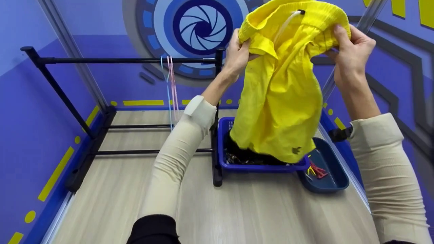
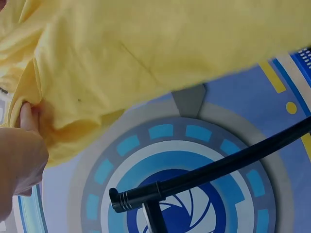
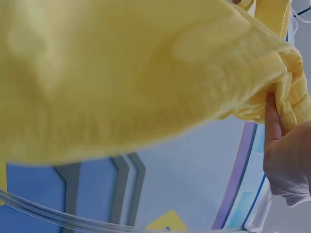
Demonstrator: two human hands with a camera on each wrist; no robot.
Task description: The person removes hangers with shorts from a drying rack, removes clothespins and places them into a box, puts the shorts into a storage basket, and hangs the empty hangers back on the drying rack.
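Observation:
Yellow shorts (image 1: 288, 98) with an elastic waistband and a white drawstring hang from both hands, raised in front of the back wall. My left hand (image 1: 236, 56) grips the waistband at its left side. At the opposite side my right hand (image 1: 354, 51) pinches the band, thumb in front. Small dark print marks one leg's hem. In the left wrist view, fingers of the left hand (image 2: 22, 150) press into the cloth. The right hand (image 3: 289, 155) shows at the gathered band in the right wrist view.
A black clothes rack (image 1: 135, 60) stands left, with blue and pink hangers (image 1: 173, 84) on its bar. Beneath the shorts sits a blue basket (image 1: 264, 167) holding dark items. Beside it, a dark blue tray (image 1: 334, 184) holds red and yellow clips (image 1: 318, 170).

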